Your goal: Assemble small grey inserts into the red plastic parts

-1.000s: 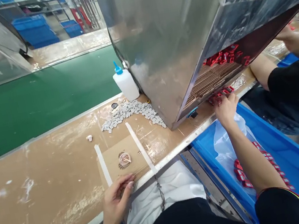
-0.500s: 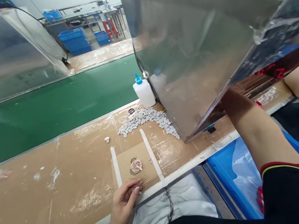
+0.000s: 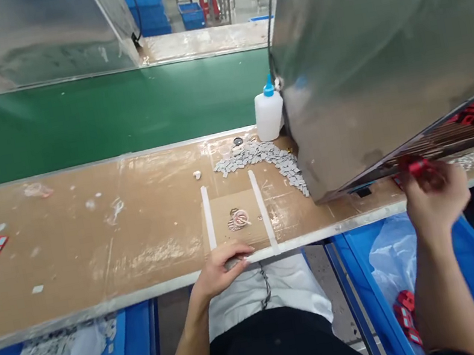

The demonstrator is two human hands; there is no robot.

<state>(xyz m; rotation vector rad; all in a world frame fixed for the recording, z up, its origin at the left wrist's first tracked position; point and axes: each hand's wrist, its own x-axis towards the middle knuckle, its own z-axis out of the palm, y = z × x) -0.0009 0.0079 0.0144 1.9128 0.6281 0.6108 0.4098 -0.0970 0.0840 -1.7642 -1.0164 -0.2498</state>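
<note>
The worktop [image 3: 152, 217] leaves passage leftward; a metal housing [image 3: 382, 66] obstructs the right.

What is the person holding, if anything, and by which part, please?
The right hand holds something red; blur hides which part is gripped. Whether the left hand holds anything cannot be told.

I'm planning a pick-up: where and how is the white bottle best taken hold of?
Probably mid-body on the white bottle, below its blue nozzle, from the front left. It stands upright; its broad body offers more to hold than the narrow nozzle. The metal housing crowds its right side, and small grey pieces lie before its base, so stay above them.
</note>
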